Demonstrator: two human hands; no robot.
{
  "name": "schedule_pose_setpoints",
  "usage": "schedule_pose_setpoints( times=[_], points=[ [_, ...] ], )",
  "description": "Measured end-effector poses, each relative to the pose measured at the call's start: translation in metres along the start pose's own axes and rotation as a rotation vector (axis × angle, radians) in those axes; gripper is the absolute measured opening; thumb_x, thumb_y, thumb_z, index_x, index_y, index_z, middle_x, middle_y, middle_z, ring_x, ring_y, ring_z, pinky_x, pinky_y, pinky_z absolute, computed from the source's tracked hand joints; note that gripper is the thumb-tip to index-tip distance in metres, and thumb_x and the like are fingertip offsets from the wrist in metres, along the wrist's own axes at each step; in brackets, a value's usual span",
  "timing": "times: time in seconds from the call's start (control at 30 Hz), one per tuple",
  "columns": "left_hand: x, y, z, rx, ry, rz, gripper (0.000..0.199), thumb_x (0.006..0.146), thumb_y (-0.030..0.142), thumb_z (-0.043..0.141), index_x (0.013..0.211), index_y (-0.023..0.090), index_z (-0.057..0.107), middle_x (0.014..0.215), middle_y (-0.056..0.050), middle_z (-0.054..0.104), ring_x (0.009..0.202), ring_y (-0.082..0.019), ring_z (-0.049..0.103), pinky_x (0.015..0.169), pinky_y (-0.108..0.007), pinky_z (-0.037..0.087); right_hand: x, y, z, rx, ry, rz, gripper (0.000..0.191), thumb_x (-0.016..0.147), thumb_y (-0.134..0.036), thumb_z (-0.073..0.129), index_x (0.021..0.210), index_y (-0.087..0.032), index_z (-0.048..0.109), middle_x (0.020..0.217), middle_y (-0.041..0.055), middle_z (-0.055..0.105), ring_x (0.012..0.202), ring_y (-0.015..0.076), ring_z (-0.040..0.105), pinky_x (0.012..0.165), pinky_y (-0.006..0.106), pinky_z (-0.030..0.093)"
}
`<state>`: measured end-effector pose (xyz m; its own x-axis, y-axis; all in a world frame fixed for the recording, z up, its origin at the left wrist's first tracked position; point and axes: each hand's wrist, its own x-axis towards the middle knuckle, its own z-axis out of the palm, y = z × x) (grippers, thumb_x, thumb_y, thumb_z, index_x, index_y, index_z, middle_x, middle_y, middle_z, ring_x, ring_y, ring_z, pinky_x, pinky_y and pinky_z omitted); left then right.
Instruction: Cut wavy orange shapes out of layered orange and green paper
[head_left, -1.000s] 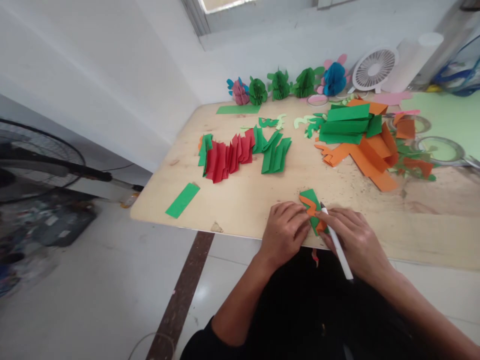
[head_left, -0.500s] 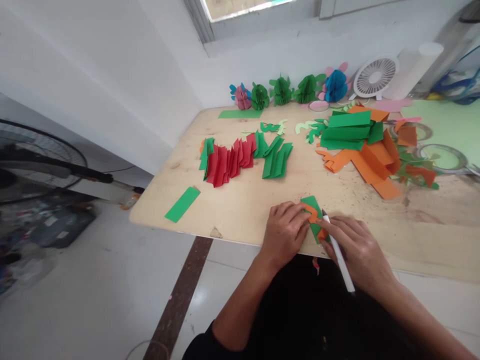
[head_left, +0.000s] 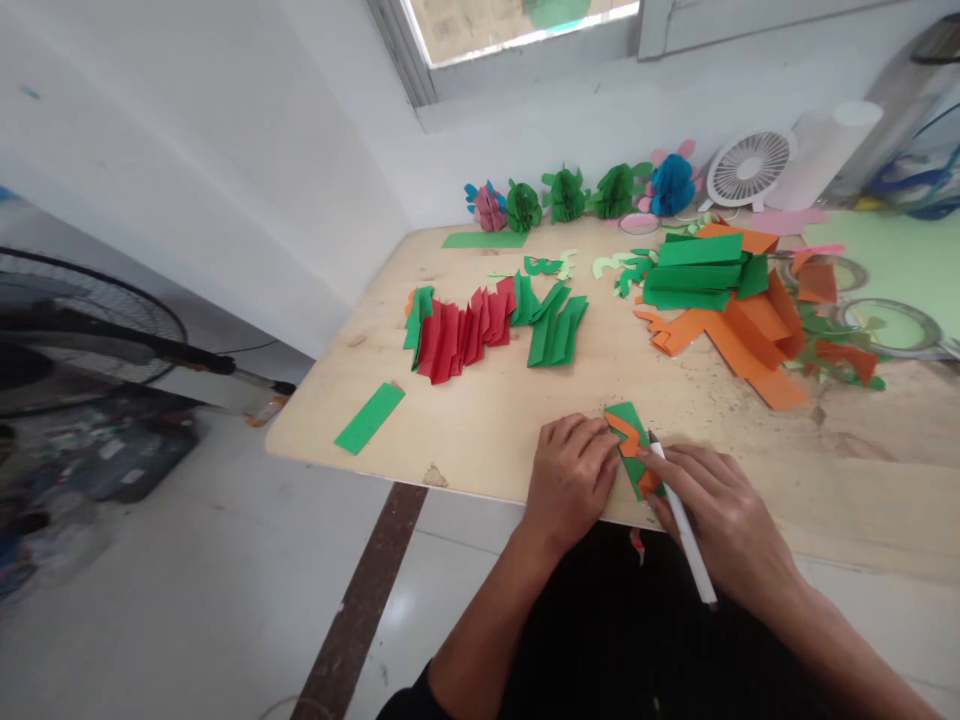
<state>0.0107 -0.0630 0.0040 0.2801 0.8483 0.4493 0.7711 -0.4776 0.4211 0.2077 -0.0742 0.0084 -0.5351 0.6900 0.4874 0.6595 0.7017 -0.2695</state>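
At the table's front edge lies a green paper strip (head_left: 621,411) with a wavy orange paper cutout (head_left: 627,440) on top of it. My left hand (head_left: 571,475) is palm down with bent fingers held together, its fingertips pressing the left edge of the green strip and the cutout. A white pen (head_left: 691,545) sits between the fingers of my right hand (head_left: 724,520), its dark tip pointing away from me beside the cutout. The right fingertips also touch the cutout's lower end, which they partly cover.
Folded red paper (head_left: 444,342) and folded green paper (head_left: 555,332) stand mid-table. A loose green strip (head_left: 370,417) lies left. Green folded sheets (head_left: 694,275) and orange paper (head_left: 750,350) are piled right. Paper figures (head_left: 566,195) and a small white fan (head_left: 750,168) line the wall.
The camera view has tilted up slightly, so the table and hands appear a little lower. My left fingertips have drawn back slightly, showing more of the orange cutout; the pen stays in my right hand.
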Motion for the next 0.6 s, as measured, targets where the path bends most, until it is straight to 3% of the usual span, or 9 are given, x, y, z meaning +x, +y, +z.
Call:
schedule_pose_setpoints(
  times=[0.4, 0.6],
  points=[
    [0.0007, 0.0036, 0.0001, 0.079, 0.031, -0.013, 0.013, 0.091, 0.018, 0.052, 0.099, 0.018, 0.063, 0.107, -0.006, 0.069, 0.100, -0.022, 0.058, 0.089, -0.039, 0.047, -0.0003, 0.0010, 0.0009, 0.002, 0.013, -0.003, 0.038, 0.089, -0.017, 0.056, 0.126, -0.016, 0.056, 0.104, 0.0095, 0.071, 0.105, 0.0264, 0.062, 0.084, 0.041, 0.047],
    [0.0010, 0.0040, 0.0010, 0.105, 0.006, 0.007, 0.020, 0.092, 0.020, 0.052, 0.109, 0.017, 0.062, 0.115, -0.008, 0.067, 0.106, -0.023, 0.057, 0.090, -0.041, 0.048, -0.0001, 0.0010, 0.0010, 0.010, 0.014, 0.009, 0.037, 0.090, -0.019, 0.055, 0.127, -0.019, 0.057, 0.102, 0.0090, 0.072, 0.103, 0.0261, 0.064, 0.083, 0.041, 0.048]
  ],
)
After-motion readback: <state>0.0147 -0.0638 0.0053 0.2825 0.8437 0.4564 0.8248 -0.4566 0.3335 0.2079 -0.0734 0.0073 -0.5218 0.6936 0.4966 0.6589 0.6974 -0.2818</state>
